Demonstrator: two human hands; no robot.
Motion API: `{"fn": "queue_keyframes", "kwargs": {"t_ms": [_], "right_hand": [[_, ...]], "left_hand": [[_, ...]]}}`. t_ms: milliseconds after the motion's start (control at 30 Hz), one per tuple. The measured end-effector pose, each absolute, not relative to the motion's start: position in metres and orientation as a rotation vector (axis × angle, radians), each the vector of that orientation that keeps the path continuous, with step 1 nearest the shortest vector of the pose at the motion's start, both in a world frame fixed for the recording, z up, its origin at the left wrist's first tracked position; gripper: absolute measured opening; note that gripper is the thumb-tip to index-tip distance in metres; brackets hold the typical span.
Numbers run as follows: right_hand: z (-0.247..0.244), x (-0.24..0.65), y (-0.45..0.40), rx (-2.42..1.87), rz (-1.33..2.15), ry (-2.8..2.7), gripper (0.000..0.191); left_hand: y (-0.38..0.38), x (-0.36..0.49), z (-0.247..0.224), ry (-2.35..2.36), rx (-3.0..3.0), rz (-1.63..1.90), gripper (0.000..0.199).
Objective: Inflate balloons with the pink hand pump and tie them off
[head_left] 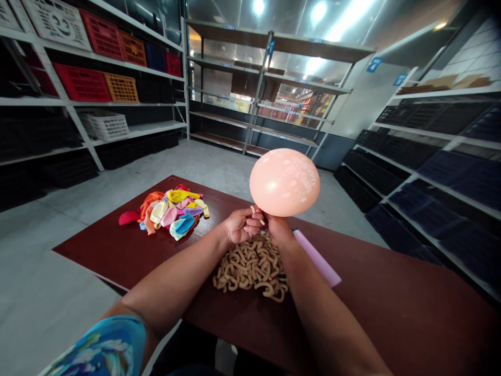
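An inflated peach balloon with a pale printed pattern rises above the table. My right hand is closed at the balloon's underside, around its neck, which is mostly hidden. Close beside it, my left hand has its fingers curled in a pinch. A thin pale strip pokes out between those fingers; whether it belongs to the balloon's neck I cannot tell. Under both hands lies a heap of tan, curled, worm-like pieces. Left of them is a pile of uninflated balloons in many colours.
The dark red table carries a flat lilac object just right of my right wrist. Metal shelves stand across the floor at the back. Coloured crates fill the left shelves, dark bins the right ones.
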State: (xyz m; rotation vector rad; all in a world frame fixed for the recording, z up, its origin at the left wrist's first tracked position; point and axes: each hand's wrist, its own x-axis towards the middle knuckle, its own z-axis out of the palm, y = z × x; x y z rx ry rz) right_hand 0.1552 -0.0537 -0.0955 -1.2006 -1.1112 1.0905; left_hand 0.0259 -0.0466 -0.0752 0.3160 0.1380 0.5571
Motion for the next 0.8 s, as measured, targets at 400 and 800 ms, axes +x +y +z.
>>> {"fn": "queue_keyframes", "kwargs": {"t_ms": [400,800], "right_hand": [[-0.092,0.154,-0.056,-1.232,1.168,-1.018,0.025],[-0.087,0.156,-0.060,-1.308,0.925,-1.291,0.021]], "left_hand": [[-0.031,0.026,-0.083,0.336,0.453,0.815,0.017],[-0.031,0.032,-0.101,0.968,1.193,0.971,0.032]]}}
